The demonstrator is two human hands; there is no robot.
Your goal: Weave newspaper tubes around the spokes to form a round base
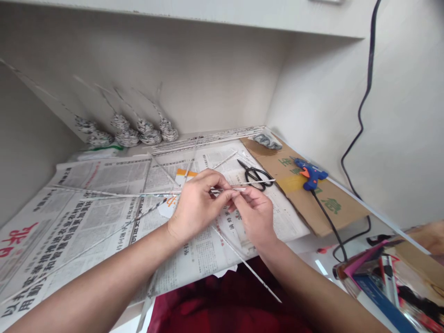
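Observation:
Both hands meet above the newspaper-covered table, fingertips pinched close together on thin rolled-paper sticks. My left hand (201, 196) is closed round the crossing of several sticks, which its fingers mostly hide. My right hand (252, 212) pinches the short end of a paper stick (239, 189) right beside the left thumb. Other sticks fan outward from the hands: one paper stick (248, 266) slants down toward my lap, and another long one (104, 190) runs far to the left. Black-handled scissors (255, 175) lie just beyond the right hand.
Newspaper (100, 222) covers the table. A blue glue gun (312, 175) with a black cord rests on cardboard (322, 208) at right. Several woven paper gourd shapes (126, 129) stand at the back left, near a bundle of paper sticks (208, 141). A shelf (208, 16) overhangs.

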